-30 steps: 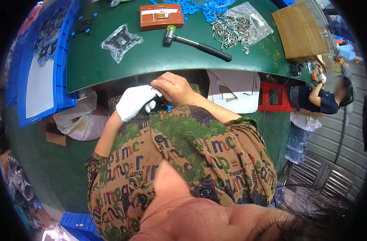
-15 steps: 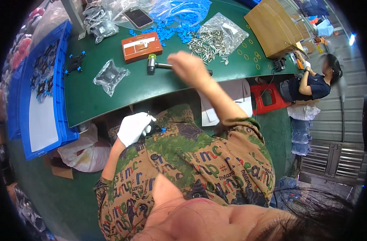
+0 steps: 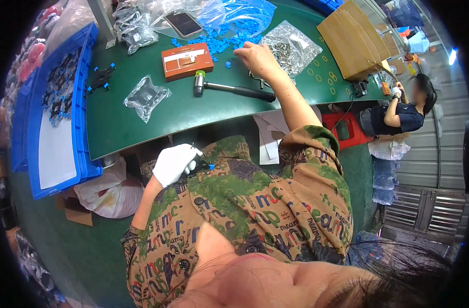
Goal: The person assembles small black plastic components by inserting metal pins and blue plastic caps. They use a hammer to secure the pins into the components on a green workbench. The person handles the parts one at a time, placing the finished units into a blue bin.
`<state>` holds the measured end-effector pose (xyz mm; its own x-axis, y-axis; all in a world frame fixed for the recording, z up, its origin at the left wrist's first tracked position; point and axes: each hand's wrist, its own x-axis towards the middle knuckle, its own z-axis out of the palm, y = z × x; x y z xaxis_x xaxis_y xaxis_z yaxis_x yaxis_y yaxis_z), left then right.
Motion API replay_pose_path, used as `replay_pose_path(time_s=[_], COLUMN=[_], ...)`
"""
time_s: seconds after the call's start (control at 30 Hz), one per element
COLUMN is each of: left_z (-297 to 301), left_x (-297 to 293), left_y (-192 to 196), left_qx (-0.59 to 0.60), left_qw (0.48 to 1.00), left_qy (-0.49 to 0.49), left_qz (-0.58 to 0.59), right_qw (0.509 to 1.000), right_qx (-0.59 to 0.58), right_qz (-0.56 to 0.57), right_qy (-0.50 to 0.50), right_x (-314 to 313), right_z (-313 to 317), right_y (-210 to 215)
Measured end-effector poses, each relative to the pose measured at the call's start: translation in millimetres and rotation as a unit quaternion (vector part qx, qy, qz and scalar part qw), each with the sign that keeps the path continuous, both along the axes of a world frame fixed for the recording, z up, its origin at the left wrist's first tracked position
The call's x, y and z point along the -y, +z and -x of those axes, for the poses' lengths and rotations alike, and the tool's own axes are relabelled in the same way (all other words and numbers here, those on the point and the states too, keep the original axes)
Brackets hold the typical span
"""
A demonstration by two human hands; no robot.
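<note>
My left hand (image 3: 177, 164), in a white glove, is closed on a black plastic part (image 3: 197, 163) with a blue piece at its corner, held against my lap below the table edge. Much of that part is hidden by the glove and my shirt. Over the table, my bare right hand (image 3: 259, 60) has its fingers drawn together beside the scattered small blue plastic pieces (image 3: 214, 45). Whatever is between its fingertips is too small to make out. Partly behind this hand lies a pile of small metal pins (image 3: 280, 54) on a clear bag. A hammer (image 3: 234, 89) rests nearer me.
A red-orange box (image 3: 187, 61), a phone (image 3: 183, 23) and a bagged black part (image 3: 146, 98) lie on the green table (image 3: 109, 131). A blue crate (image 3: 80, 138) with black parts stands left. At right are a cardboard box (image 3: 350, 43), yellow rings and a seated co-worker (image 3: 406, 113).
My right hand has moved from above the hammer handle toward the blue pieces, uncovering the handle. My left hand keeps its hold. The view has shifted slightly.
</note>
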<state>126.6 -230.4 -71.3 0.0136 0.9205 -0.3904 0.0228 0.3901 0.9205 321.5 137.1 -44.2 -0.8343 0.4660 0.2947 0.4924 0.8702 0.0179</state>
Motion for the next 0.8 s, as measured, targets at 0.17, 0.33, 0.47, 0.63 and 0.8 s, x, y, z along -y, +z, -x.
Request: replay_pose_path(time_s=[0.17,0.33,0.47,0.63,0.8], left_z=[-1.7,-0.5,0.0,-2.4,-5.8], left_x=[-3.1,-1.1,1.0,-1.3,-1.1], left_y=[0.9,-0.6,-1.1,0.8,6.0], left_qx=[-0.006,-0.005,-0.009,-0.012,-0.014], left_qw=[1.000,1.000,1.000,0.999,1.000], left_qy=[-0.013,-0.010,-0.003,-0.008,-0.002], left_qz=[-0.002,-0.012,-0.021,-0.029,-0.015], right_qw=[0.993,0.982,0.977,0.975,0.989], right_qx=[0.053,0.141,0.156,0.170,0.083], right_qz=[0.068,0.096,0.112,0.135,0.119], right_qy=[-0.079,-0.082,-0.090,-0.041,-0.025], right_x=[16.8,23.3,24.7,6.9,3.1], right_z=[13.9,29.8,33.4,22.8,10.2], right_y=[13.1,13.2,23.1,3.5,2.3])
